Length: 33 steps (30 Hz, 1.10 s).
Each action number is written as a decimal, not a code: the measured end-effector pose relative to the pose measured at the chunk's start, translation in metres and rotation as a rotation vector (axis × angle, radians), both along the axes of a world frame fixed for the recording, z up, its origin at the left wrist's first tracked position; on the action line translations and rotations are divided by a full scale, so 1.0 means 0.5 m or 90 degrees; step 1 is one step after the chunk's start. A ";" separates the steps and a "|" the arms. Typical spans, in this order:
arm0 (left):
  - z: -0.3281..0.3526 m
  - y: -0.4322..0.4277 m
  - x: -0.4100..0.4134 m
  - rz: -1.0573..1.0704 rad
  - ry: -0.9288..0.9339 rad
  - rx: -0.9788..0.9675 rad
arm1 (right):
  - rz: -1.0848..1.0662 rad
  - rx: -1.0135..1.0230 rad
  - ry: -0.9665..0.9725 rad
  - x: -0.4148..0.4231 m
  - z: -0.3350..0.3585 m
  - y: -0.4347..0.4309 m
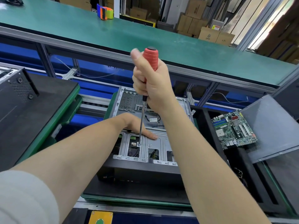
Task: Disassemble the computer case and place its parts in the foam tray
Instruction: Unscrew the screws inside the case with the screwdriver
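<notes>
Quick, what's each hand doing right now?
Left hand: open, resting flat on the computer case.
Right hand: gripping the screwdriver.

The computer case [160, 143] sits mid-frame — motherboard [234, 128] on the foam tray [203, 117] to its right, tape dispenser [105, 12] on the desk [64, 25] behind.

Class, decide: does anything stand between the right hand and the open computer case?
Only the red-handled screwdriver, which the right hand grips; its tip meets a screw on the open silver metal computer case, beside the left hand.
</notes>
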State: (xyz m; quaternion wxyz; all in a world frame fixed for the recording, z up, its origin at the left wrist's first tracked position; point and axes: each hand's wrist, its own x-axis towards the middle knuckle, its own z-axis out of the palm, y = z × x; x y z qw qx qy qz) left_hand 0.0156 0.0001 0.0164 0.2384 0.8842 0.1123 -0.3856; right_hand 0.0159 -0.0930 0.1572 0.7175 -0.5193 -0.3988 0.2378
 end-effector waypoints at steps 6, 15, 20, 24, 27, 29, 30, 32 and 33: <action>-0.009 0.002 0.007 0.013 -0.019 0.011 | 0.576 0.146 0.167 0.052 -0.019 -0.022; 0.003 -0.007 -0.006 0.022 -0.031 -0.010 | 0.168 0.107 0.101 0.038 -0.012 -0.029; -0.018 -0.003 0.004 0.025 -0.060 -0.046 | -0.229 0.048 0.033 -0.012 -0.008 -0.026; 0.000 0.002 -0.007 0.028 -0.044 0.021 | -0.431 0.051 -0.020 -0.051 -0.021 -0.011; -0.007 0.012 0.002 0.041 -0.032 0.087 | -0.439 0.091 0.004 -0.061 -0.027 0.000; -0.001 0.004 -0.004 0.029 -0.018 0.006 | -0.350 0.137 0.038 -0.044 -0.030 0.003; -0.002 0.004 -0.003 0.032 -0.039 -0.029 | -0.280 0.152 0.059 -0.030 -0.029 0.001; -0.004 0.003 0.000 0.026 -0.041 -0.049 | -0.083 0.147 0.126 0.001 -0.023 -0.004; -0.008 0.004 0.005 0.025 -0.032 -0.038 | 0.031 0.146 0.170 0.017 -0.021 -0.007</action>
